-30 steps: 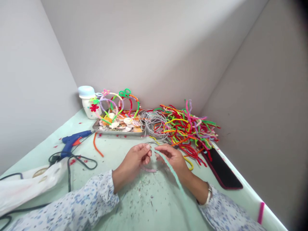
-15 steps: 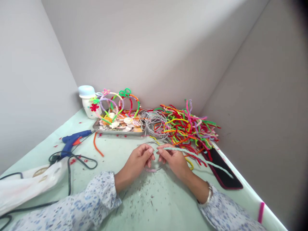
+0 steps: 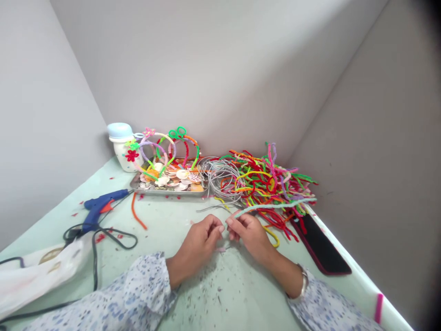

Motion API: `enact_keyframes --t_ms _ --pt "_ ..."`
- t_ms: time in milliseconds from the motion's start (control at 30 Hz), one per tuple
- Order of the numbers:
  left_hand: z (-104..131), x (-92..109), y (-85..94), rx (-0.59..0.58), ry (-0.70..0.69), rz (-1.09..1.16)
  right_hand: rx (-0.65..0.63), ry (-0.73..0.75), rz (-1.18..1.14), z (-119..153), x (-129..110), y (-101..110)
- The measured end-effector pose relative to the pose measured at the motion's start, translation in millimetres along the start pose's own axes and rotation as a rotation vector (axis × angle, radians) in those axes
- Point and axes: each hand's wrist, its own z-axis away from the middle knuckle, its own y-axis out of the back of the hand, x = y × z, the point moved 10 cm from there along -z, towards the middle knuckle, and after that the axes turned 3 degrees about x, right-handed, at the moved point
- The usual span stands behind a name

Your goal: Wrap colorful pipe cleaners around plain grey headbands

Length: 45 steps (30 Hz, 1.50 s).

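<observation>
A pale blue pipe cleaner (image 3: pixel 275 206) is pinched between the thumb and fingers of my right hand (image 3: pixel 250 232), its long free end sweeping off to the right over the pile. My left hand (image 3: pixel 203 239) faces it almost fingertip to fingertip, closed, with thumb pressed on the curled fingers. What the left fingers grip is hidden. Just below the hands shows a small pink fuzzy piece (image 3: pixel 220 249), partly covered, with a bit of grey wire beside it.
Behind my hands are a metal tray (image 3: pixel 172 193) of shells, several fuzzy hoops, a coil of grey wire (image 3: pixel 223 177) and a heap of coloured pipe cleaners (image 3: pixel 268 179). A blue glue gun (image 3: pixel 99 204) with its cord lies left, a black flat case (image 3: pixel 322 248) right.
The pale blue pipe cleaner's free end has swung upward, from over the black case to across the pile. My left hand has turned, its fingers more curled. The view has shifted slightly.
</observation>
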Motion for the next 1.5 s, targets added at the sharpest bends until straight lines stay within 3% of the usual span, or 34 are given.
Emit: enact_keyframes --t_ms 167,300,467,800,933,1300,1500 --pt "1 10 5.2 0.037 -0.083 -0.149 -0.012 -0.002 -0.015 -1 1 0" --pt "-1 6 5.9 0.05 -0.084 -0.163 -0.028 -0.034 0.012 -3 9 0" --pt "1 14 6.2 0.07 -0.15 -0.202 -0.056 -0.058 0.008 -5 13 -2" --pt "7 11 -1.6 0.021 -0.083 -0.043 -0.099 -0.042 0.014 -1 4 -7" --pt "6 17 6.9 0.085 -0.13 -0.1 -0.101 -0.022 -0.013 -2 3 -7" --pt "-2 11 12.9 0.163 -0.1 -0.246 -0.043 -0.033 -0.07 -3 9 -1" --pt "-6 6 9.9 0.11 -0.055 -0.184 -0.024 -0.04 -0.066 -5 12 2"
